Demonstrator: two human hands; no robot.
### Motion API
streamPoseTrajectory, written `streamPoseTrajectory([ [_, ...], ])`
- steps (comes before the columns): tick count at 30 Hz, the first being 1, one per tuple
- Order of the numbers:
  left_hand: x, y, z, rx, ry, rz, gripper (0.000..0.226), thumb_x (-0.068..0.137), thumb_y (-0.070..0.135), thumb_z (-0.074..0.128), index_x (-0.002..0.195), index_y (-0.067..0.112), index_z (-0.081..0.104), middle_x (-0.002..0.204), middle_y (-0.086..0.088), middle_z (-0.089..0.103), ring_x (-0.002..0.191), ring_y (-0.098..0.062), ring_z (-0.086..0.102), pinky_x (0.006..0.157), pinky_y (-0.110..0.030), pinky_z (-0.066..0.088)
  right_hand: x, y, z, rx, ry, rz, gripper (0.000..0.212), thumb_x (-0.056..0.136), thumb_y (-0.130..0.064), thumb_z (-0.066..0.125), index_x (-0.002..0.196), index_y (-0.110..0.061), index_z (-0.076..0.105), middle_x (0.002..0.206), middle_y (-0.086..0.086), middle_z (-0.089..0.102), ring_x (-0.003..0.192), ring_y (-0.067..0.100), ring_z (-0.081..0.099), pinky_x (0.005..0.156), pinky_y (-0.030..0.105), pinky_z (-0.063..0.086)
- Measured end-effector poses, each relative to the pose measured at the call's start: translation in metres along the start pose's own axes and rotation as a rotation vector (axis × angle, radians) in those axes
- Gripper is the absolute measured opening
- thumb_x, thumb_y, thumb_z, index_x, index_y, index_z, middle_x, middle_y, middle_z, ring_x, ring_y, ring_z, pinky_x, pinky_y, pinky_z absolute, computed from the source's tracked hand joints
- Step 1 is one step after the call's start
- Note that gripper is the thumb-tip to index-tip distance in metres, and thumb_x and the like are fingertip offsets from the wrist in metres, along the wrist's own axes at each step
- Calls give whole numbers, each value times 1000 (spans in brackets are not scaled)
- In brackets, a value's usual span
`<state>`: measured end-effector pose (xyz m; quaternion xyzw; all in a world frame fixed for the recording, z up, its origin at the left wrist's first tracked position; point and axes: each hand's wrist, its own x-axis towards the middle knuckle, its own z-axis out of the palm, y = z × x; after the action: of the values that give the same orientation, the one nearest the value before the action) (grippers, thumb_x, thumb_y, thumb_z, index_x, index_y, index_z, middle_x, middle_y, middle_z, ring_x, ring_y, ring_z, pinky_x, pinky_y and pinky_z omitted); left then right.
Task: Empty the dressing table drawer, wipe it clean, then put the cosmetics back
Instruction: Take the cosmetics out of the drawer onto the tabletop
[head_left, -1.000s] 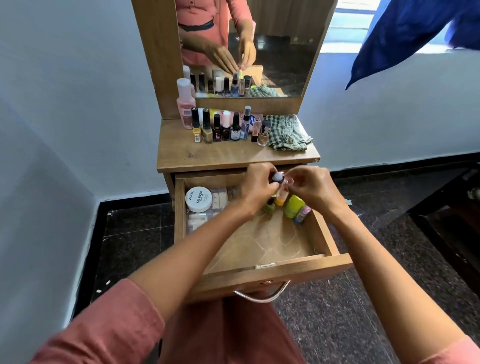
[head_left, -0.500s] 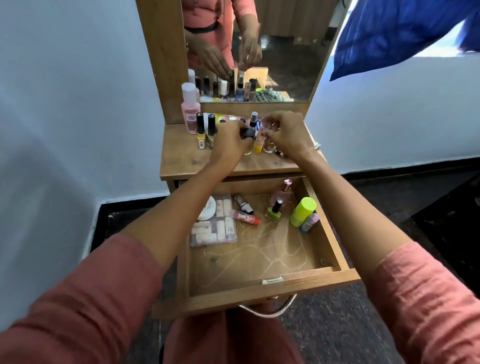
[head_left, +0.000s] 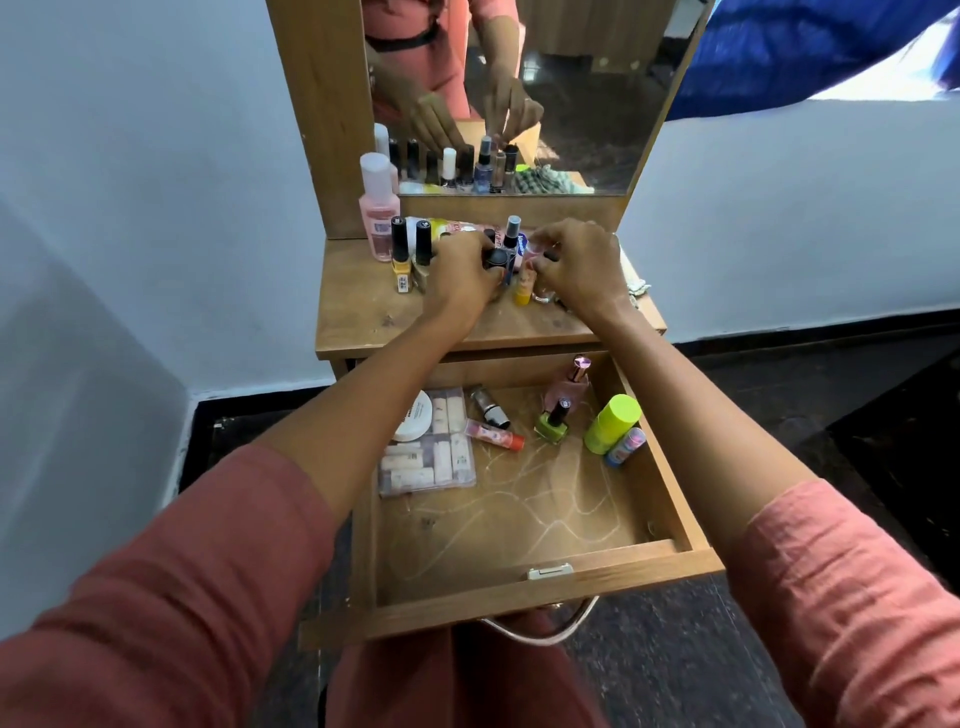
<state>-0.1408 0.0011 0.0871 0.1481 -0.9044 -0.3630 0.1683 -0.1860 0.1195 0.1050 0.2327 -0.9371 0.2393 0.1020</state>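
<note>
The wooden drawer (head_left: 524, 605) is pulled out below the dressing table top (head_left: 363, 312). In it lie a clear case of tubes (head_left: 431, 457), a white round jar (head_left: 415, 415), a lipstick (head_left: 488, 408), a pink-orange tube (head_left: 493, 435), a green nail polish (head_left: 552, 425), a pink perfume bottle (head_left: 569, 385), a lime-capped bottle (head_left: 612, 423) and a small blue tube (head_left: 626, 447). Both hands are up on the table top among standing bottles. My left hand (head_left: 460, 278) is closed around a black-capped bottle (head_left: 497, 258). My right hand (head_left: 579, 265) pinches the top of a small yellow bottle (head_left: 523, 288).
A tall pink bottle (head_left: 378, 218) and a yellow nail polish (head_left: 400, 254) stand at the table's back left. A checked cloth (head_left: 638, 287) peeks out behind my right hand. The mirror (head_left: 587, 104) rises behind. White walls flank the table, with dark floor (head_left: 779, 415) around it.
Both hands lifted from over the drawer to the table top, carrying the small yellow bottle, which now stands among the other bottles. Drawer contents once hidden by my hands are visible.
</note>
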Motion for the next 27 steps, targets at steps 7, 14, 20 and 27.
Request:
streamPoseTrajectory([
  [7, -1, 4, 5, -68, -2, -26, 23, 86, 11, 61, 108, 4, 63, 106, -14, 67, 97, -25, 63, 84, -34, 51, -1, 5, 5, -91, 11, -22, 35, 86, -22, 60, 121, -15, 59, 117, 10, 61, 111, 28, 52, 95, 41, 41],
  [14, -4, 4, 4, -81, 26, -41, 25, 82, 11, 67, 104, 2, 63, 101, -14, 67, 92, -26, 63, 84, -38, 52, -8, 10, 0, -49, 3, -30, 40, 83, -15, 62, 123, -13, 57, 118, 12, 58, 111, 29, 50, 94, 39, 42],
  [20, -14, 6, 2, -78, 79, 2, 24, 81, 7, 67, 104, 2, 63, 101, -14, 66, 93, -25, 63, 82, -37, 53, -25, 13, -11, 61, 36, -63, 35, 83, -9, 61, 119, -8, 60, 116, 12, 59, 106, 26, 52, 92, 32, 41],
  [27, -54, 10, 12, -215, 126, 143, 16, 85, -1, 57, 100, 2, 62, 92, -7, 62, 78, -9, 53, 65, -3, 45, -67, 31, -21, 227, 55, 10, 15, 80, 2, 63, 94, 1, 69, 97, 17, 67, 80, 14, 54, 70, 8, 36],
])
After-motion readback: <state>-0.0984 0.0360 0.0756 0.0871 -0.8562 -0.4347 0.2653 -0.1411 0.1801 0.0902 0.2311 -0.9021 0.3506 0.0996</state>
